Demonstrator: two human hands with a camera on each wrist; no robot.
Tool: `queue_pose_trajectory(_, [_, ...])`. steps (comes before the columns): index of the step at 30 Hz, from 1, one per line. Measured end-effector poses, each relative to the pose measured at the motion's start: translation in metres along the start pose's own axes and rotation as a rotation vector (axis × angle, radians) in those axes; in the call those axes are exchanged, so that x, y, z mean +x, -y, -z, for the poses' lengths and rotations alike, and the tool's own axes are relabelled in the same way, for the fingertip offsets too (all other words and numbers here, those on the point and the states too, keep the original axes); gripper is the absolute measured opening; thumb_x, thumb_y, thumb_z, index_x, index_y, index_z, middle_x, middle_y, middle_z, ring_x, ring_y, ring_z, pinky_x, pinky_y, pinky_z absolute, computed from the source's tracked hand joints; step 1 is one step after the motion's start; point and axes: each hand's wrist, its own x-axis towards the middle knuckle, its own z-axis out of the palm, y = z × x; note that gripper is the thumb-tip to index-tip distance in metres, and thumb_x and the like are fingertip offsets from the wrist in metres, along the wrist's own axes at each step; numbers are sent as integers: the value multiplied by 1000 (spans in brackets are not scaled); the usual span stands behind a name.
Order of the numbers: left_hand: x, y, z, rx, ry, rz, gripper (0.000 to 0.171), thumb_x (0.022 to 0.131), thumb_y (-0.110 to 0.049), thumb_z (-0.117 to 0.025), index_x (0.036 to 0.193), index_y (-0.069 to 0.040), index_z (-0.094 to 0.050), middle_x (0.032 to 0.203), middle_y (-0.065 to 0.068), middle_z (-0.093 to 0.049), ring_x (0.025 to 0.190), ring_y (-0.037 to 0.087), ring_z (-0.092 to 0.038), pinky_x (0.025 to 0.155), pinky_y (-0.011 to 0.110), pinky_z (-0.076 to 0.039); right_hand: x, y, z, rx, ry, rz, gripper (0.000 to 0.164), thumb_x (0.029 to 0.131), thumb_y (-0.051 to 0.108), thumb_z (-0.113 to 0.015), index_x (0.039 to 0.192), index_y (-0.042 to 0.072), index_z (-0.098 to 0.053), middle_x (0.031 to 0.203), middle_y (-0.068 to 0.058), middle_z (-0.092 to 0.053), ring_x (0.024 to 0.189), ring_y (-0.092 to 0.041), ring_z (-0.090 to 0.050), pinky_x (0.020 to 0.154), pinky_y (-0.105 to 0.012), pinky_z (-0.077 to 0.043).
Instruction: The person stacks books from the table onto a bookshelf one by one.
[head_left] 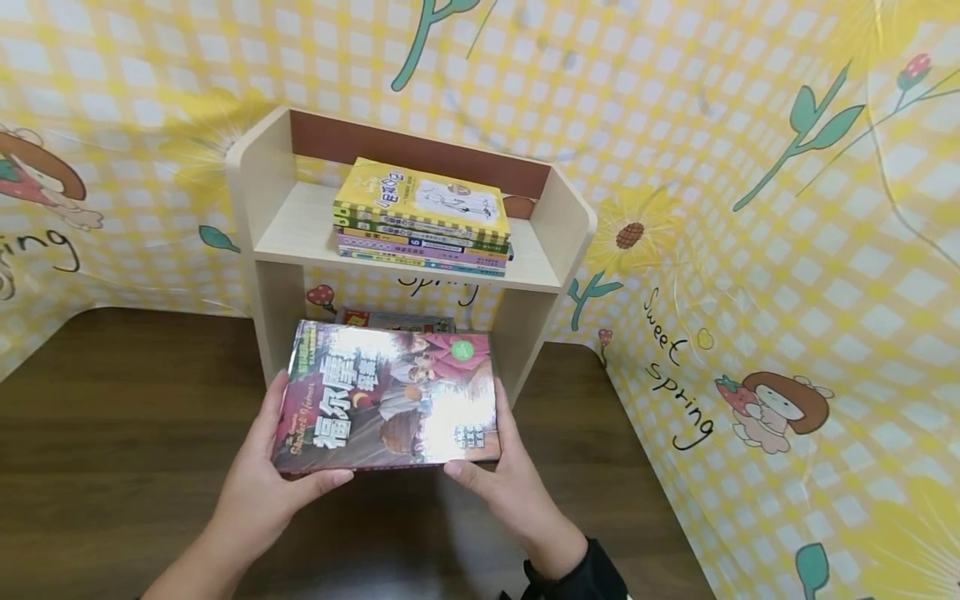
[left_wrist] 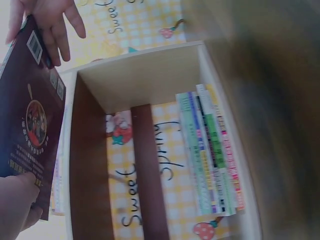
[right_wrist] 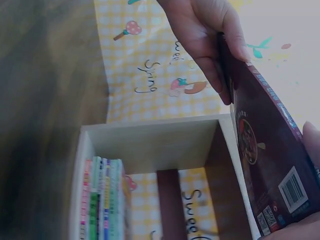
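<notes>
A glossy dark book (head_left: 397, 400), with large white characters and cartoon figures on its cover, is held up before the lower part of a small shelf. My left hand (head_left: 258, 479) grips its left side, thumb along the near edge. The right side is gripped by my right hand (head_left: 506, 471), its thumb also at the near edge. In the left wrist view the book's dark back (left_wrist: 32, 110) carries a round picture and a barcode. Most fingers of both hands are hidden beneath the book in the head view.
The pale wooden shelf (head_left: 273, 308) stands against a yellow checked wall covering (head_left: 750, 250). A stack of books (head_left: 423, 217) lies on its upper board. Several thin books (left_wrist: 207, 150) are grouped in the lower compartment, beside one side. Dark wood flooring (head_left: 112, 433) surrounds the shelf.
</notes>
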Motion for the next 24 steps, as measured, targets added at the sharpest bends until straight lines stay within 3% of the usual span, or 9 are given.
queue_pose_trajectory(1, [3, -4, 0, -8, 6, -4, 122, 68, 12, -80, 157, -23, -4, 150, 22, -28, 112, -7, -46, 86, 4, -41, 1, 3, 1, -27, -8, 14, 106, 86, 20, -74, 156, 27, 6, 160, -16, -11, 144, -32, -15, 113, -56, -21])
queue_pose_trajectory(4, [12, -17, 0, 2, 21, -22, 121, 70, 10, -80, 157, -24, -3, 150, 20, -28, 111, -4, -47, 84, 5, -44, 6, 14, 4, -54, -24, 43, 108, 85, 18, -75, 155, 29, 6, 148, -24, -38, 135, -31, -39, 110, -52, -30])
queue_pose_trajectory(5, [16, -22, 1, 10, 26, -28, 121, 70, 9, -80, 157, -24, -2, 150, 19, -28, 111, -3, -46, 85, 5, -44, 8, 18, 5, -57, -31, 50, 107, 86, 18, -75, 155, 30, 6, 152, -21, -33, 135, -28, -39, 111, -50, -29])
queue_pose_trajectory(7, [26, -33, 2, 30, 36, -46, 121, 71, 7, -81, 157, -25, -2, 151, 17, -29, 113, -2, -45, 86, 5, -42, 15, 27, 8, -32, -38, 68, 108, 85, 16, -75, 155, 32, 6, 143, -21, -45, 128, -25, -48, 111, -47, -31])
queue_pose_trajectory(10, [47, -51, 3, 35, 60, -63, 119, 73, 3, -81, 156, -27, -3, 150, 13, -31, 115, 4, -44, 87, 6, -41, 28, 43, 14, 3, -59, 71, 108, 83, 23, -77, 154, 38, 4, 143, -19, -46, 123, -22, -53, 113, -42, -29])
queue_pose_trajectory(12, [64, -63, 4, 43, 78, -63, 116, 74, -2, -82, 156, -30, -4, 150, 11, -33, 118, 10, -44, 88, 7, -41, 39, 54, 18, 28, -66, 98, 110, 82, 27, -78, 154, 38, 4, 150, -13, -39, 122, -21, -52, 111, -40, -32])
queue_pose_trajectory(16, [97, -83, 5, 50, 121, -1, 115, 79, -13, -81, 155, -31, 3, 154, 10, -26, 128, 25, -40, 100, 21, -41, 63, 76, 25, 57, -81, 127, 108, 85, 18, -75, 154, 33, 7, 158, -8, -22, 131, -20, -43, 112, -35, -31])
queue_pose_trajectory(20, [126, -94, 6, 73, 149, 89, 118, 80, -23, -80, 154, -29, 12, 162, 8, -3, 145, 32, -14, 116, 50, -20, 87, 93, 32, 50, -114, 110, 101, 90, 6, -67, 155, 29, 7, 162, -2, -2, 145, -19, -18, 115, -38, -25])
queue_pose_trajectory(24, [146, -98, 6, 133, 150, 122, 116, 82, -27, -79, 155, -22, 11, 161, 5, 15, 146, 30, 9, 116, 58, -8, 103, 102, 37, -34, -149, 52, 97, 91, 16, -68, 155, 30, 4, 162, 2, 9, 147, -18, 2, 116, -45, -22])
